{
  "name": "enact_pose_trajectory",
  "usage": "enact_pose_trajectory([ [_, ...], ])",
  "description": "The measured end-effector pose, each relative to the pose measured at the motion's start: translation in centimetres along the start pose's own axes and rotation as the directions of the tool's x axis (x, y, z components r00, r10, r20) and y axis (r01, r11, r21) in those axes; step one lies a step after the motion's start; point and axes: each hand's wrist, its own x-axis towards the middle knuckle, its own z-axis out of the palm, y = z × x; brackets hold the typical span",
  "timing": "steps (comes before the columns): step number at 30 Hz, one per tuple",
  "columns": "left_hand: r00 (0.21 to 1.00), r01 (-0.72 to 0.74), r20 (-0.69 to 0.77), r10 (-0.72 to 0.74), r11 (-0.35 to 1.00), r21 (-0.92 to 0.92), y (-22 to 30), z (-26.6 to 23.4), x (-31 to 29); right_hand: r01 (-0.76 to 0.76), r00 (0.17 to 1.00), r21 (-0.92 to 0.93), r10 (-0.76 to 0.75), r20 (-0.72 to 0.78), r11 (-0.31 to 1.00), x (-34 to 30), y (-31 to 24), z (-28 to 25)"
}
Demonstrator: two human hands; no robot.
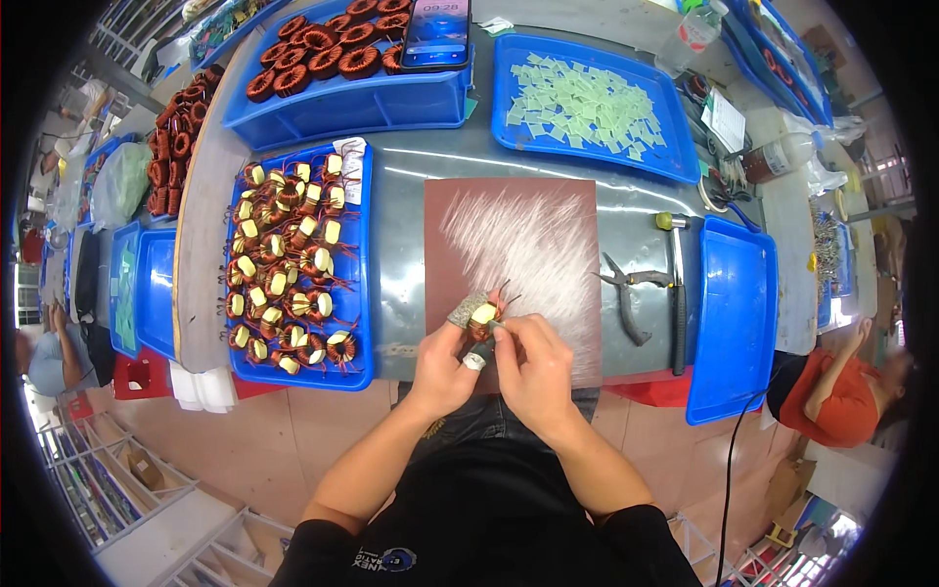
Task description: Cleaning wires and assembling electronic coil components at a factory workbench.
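Over the near part of a brown sandpaper sheet [453, 256], both hands meet at a wire-wound toroidal coil [483, 315] with a yellow tape patch on top. My left hand [445, 370] grips the coil from the left. One of its fingers wears a grey textured wrap, and the thumb has a white covering. From the other side, my right hand [534, 367] is closed with thumb and forefinger pressed together at the coil's edge. Red-brown wire ends stick out beyond the coil. The fingers hide its lower part.
A blue tray of taped coils [364, 293] stands left, a blue bin of bare coils [352, 106] behind with a phone [437, 34] on it. Pale green pieces fill another tray [675, 166]. Right lie pliers [626, 293], a hammer [678, 293] and a blue tray [732, 323].
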Motion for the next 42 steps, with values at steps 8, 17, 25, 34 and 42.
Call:
enact_pose_trajectory([
  [8, 0.999, -0.042, 0.034, 0.038, 0.989, 0.14, -0.3, -0.1, -0.1, -0.043, 0.999, -0.018, 0.043, 0.002, 0.999, -0.5, 0.3, -0.1],
  [17, 0.993, -0.092, 0.096, 0.071, 0.966, 0.242, -0.3, -0.4, 0.0, -0.035, 0.999, -0.039, 0.036, 0.013, 0.999, -0.1, 0.6, 0.1],
  [25, 0.981, -0.194, 0.084, 0.176, 0.928, 0.318, -0.5, -0.2, -0.1, 0.015, 0.994, -0.093, -0.005, 0.105, 0.996, 0.6, 0.3, -0.7],
  [34, 0.966, -0.256, 0.066, 0.25, 0.889, 0.379, -0.2, 0.1, 0.2, 0.014, 0.984, -0.136, 0.011, 0.177, 0.991, 1.0, 0.0, -1.1],
  [42, 0.958, -0.284, 0.069, 0.278, 0.884, 0.373, -0.8, 0.3, 0.4, -0.039, 0.994, -0.089, 0.048, 0.099, 0.995, 0.6, 0.3, -0.7],
])
